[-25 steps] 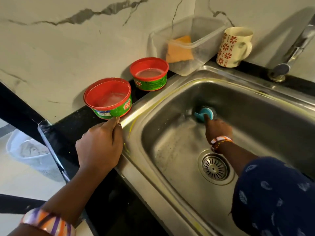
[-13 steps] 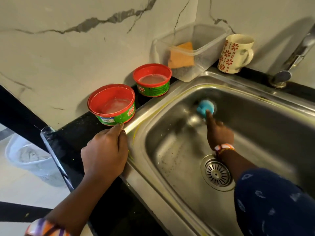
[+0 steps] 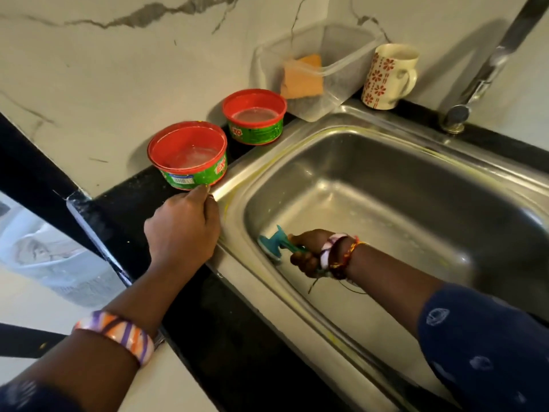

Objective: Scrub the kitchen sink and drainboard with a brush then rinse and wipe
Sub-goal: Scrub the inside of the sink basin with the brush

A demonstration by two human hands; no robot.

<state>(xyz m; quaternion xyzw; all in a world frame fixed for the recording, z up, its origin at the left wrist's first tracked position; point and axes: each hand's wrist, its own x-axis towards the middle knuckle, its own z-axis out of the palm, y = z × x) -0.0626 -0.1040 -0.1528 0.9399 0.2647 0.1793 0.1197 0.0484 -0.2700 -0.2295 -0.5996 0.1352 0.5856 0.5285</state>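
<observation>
The stainless steel sink (image 3: 386, 185) fills the right half of the head view. My right hand (image 3: 309, 251) is down in the basin and grips the handle of a small blue brush (image 3: 271, 243). The brush head presses against the sink's near-left inner wall. My left hand (image 3: 182, 230) rests on the black counter at the sink's left rim, fingers curled, fingertips touching the nearer red-and-green tub (image 3: 190, 157). My right arm hides the drain.
A second red-and-green tub (image 3: 255, 117) stands behind the first. A clear plastic box (image 3: 329, 84) with an orange sponge (image 3: 303, 77) and a floral mug (image 3: 387, 75) sit along the marble wall. The tap (image 3: 487, 69) rises at the back right. A white bin (image 3: 50, 257) stands on the floor at left.
My right hand has drawn the brush from the sink's far wall down to the near-left wall. The left hand has stayed by the tub.
</observation>
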